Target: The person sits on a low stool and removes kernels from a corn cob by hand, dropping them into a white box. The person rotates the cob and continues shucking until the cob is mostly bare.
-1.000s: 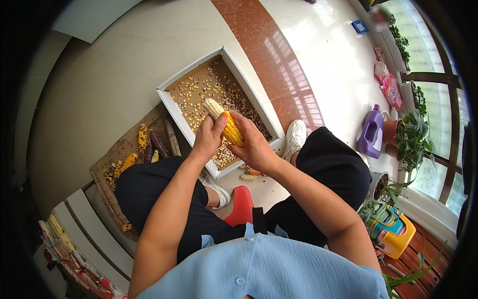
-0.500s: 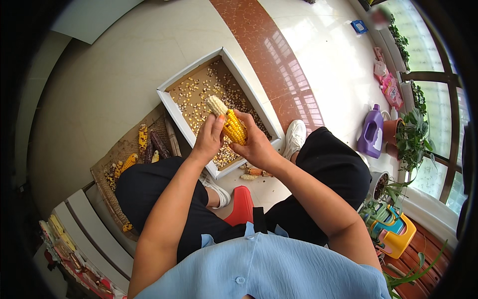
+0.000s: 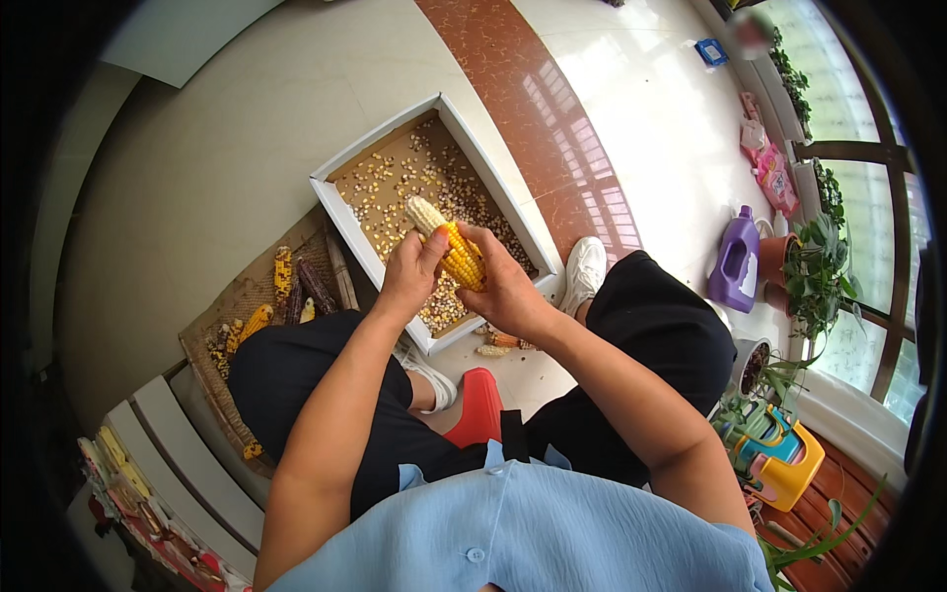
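Observation:
Both my hands hold one yellow corn cob (image 3: 462,260) over a shallow white cardboard box (image 3: 347,219). The cob's far end is bare and pale, while yellow kernels cover the end nearer me. My left hand (image 3: 411,277) is closed on its left side, with the thumb pressed against the kernels near the bare part. Around the right side curl the fingers of my right hand (image 3: 509,288), thumb at the near end. Loose corn kernels (image 3: 380,183) in mixed yellow, white and purple lie across the brown bottom of the box.
At my left, a woven basket (image 3: 229,286) holds several yellow and dark purple cobs (image 3: 314,286). Stripped cobs (image 3: 499,341) lie by the box's near edge. A red plastic stool (image 3: 477,407) shows between my legs. A purple bottle (image 3: 735,260) and potted plants (image 3: 821,264) stand at the right.
The cob has turned slightly in my hands and tilts a little more to the upper left. My left thumb has shifted on the kernels. The box has stayed in place.

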